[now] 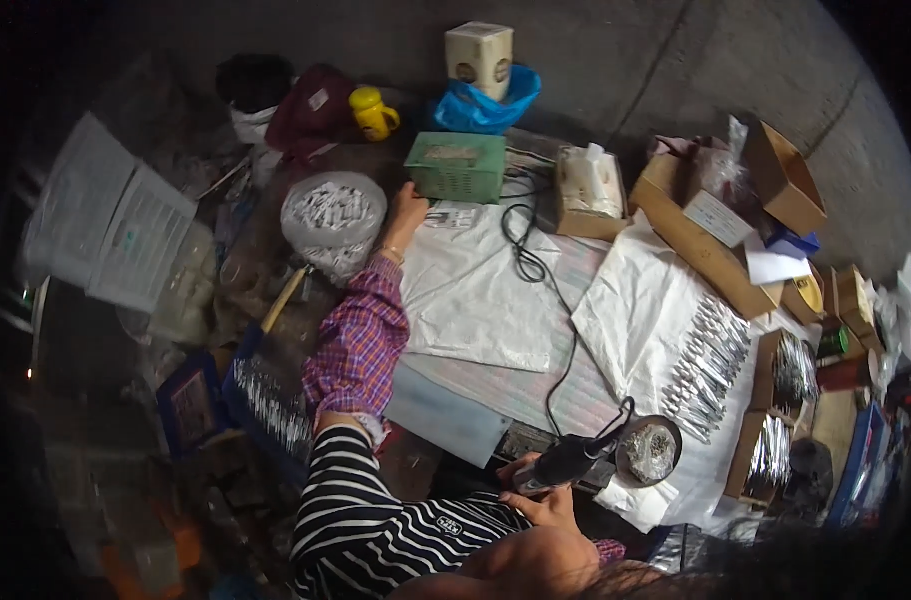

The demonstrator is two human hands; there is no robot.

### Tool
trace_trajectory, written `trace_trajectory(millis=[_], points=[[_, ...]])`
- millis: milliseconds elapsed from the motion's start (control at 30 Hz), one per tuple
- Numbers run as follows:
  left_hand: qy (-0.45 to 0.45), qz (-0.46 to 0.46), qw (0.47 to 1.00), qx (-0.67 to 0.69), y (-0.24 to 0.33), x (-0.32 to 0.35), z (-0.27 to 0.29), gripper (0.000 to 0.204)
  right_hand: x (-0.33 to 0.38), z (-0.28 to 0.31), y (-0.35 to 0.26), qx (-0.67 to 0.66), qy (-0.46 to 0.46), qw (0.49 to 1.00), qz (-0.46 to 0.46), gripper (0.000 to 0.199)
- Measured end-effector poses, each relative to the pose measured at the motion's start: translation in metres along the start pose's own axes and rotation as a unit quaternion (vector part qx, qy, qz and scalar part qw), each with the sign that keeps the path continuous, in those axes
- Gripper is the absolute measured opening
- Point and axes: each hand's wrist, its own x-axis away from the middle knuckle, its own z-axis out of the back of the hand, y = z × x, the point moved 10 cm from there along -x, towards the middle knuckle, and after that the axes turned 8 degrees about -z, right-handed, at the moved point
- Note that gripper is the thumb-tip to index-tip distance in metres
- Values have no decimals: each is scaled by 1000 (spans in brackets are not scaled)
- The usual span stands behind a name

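Observation:
My left hand (408, 208) reaches far forward to the lower left corner of a green metal box (457, 168) with slots in its front. Its fingertips meet the box's edge, and how they are bent is too small to make out. Close to my body, my right hand (547, 508) is closed around a black corded handheld power tool (560, 464), which lies tilted over the near edge of the bench. A black cord (552, 375) runs from the tool across the cloth toward the green box. Beside the tool sits a round dark dish (648, 450) with a clear plastic bag in it.
Several shiny metal tools (710, 365) lie in rows on white sheeting (475, 300). Boxes of metal pieces (771, 450) stand at right, cardboard boxes (710, 235) behind. On the left are a bowl of small metal parts (333, 212), a wooden handle (283, 300) and a yellow mug (373, 113).

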Motion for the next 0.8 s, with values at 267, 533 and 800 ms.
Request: trace_trajectory(millis=[267,533,800], points=[[-309,-65,889,333,212,177,2,37,2,33,18,149,93,981,85,32],[-604,5,669,433,302,397,-28,49,15,14,-9,147,54,984,83,39],[-202,-177,833,484,355,184,74,42,32,26,-45,205,71,963,162,34]])
